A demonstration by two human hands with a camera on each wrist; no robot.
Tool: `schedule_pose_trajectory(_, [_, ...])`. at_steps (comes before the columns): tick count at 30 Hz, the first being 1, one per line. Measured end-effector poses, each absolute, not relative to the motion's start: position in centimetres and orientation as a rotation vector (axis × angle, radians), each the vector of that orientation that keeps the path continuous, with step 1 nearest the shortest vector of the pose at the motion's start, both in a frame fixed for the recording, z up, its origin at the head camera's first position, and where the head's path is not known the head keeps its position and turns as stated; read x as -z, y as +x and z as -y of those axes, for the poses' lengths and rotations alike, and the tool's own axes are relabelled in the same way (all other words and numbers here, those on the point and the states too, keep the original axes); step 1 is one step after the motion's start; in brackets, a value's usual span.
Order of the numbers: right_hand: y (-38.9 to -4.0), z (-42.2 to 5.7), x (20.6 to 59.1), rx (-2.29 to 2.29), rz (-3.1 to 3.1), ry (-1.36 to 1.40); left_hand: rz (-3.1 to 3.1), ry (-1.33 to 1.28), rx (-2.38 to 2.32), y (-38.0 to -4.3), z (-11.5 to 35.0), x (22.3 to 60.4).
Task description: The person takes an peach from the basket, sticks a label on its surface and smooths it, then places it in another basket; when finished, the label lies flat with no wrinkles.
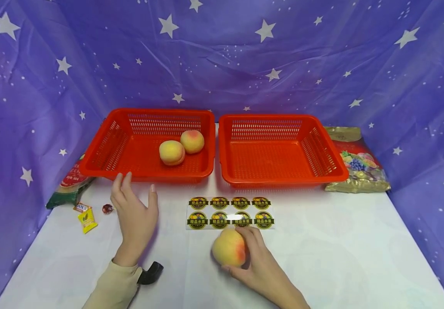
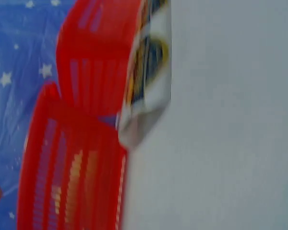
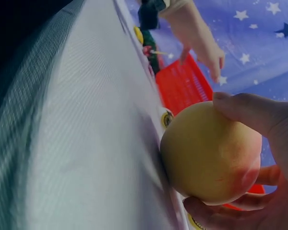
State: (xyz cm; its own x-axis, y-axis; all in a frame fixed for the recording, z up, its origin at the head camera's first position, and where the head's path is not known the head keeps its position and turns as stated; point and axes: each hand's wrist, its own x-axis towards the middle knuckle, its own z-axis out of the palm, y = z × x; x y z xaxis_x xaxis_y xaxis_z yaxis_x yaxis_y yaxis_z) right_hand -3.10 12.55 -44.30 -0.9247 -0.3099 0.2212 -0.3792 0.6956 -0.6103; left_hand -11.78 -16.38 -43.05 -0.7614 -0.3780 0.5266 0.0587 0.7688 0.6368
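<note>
My right hand (image 1: 256, 262) grips a yellow peach with a red blush (image 1: 228, 248) low over the white table, just in front of a sheet of round stickers (image 1: 229, 213). In the right wrist view the thumb and fingers lie around the peach (image 3: 211, 152). My left hand (image 1: 136, 216) hovers near the front rim of the left red basket (image 1: 146, 175), fingers spread and holding nothing. Two more peaches, one in front (image 1: 172, 152) and one behind (image 1: 192, 142), lie in that basket. Only a fingertip of the left hand shows in the blurred left wrist view.
A second red basket (image 1: 284, 179) stands at right, beside a gold and red fruit bag (image 1: 357, 167). Behind the left basket's side lies a green and red bag (image 1: 69, 182). Small wrapped candies, one yellow (image 1: 87, 221) and one dark red (image 1: 107, 209), lie at left.
</note>
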Motion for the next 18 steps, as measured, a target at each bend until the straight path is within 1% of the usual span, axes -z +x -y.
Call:
schedule_pose_trajectory(8, [-3.1,-12.5,44.3,-1.124,2.800,0.603,2.501,0.125,1.013,-10.5,13.6,43.4])
schedule_pose_trajectory(18, [-2.9,-12.3,44.4,-1.105,2.780,0.585,2.703,0.108,1.153,-10.0,12.5,44.3])
